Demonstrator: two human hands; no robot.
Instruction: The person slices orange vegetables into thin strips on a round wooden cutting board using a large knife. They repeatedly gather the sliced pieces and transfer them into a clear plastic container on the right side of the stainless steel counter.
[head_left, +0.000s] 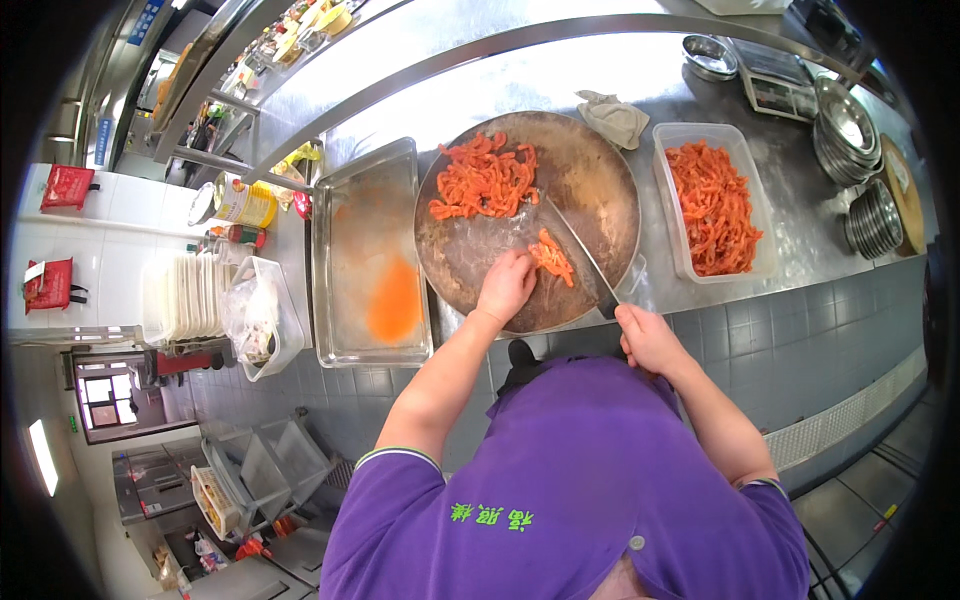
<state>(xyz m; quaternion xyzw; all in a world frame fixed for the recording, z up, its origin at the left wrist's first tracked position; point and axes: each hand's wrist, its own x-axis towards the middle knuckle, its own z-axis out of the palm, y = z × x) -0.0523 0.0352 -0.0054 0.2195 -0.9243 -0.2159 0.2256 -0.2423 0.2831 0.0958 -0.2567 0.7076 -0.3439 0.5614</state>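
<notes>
On a round wooden chopping block (592, 165), my left hand (510, 283) has its fingers bent against the left end of a small bunch of orange meat strips (553, 259). The fingertips are partly hidden. My right hand (649, 337) grips the dark handle of a cleaver (581, 244) at the block's near right edge. Its blade slants across the block, just right of the small bunch, and is seen nearly edge-on. A larger heap of orange strips (484, 178) lies on the far left of the block.
A metal tray (352, 247) with orange liquid stands left of the block. To the right is a plastic tub (766, 259) of orange strips. Behind lie a cloth (613, 120) and a scale (776, 82). Stacked metal bowls (847, 131) stand far right. A shelf rail (480, 56) crosses above the counter.
</notes>
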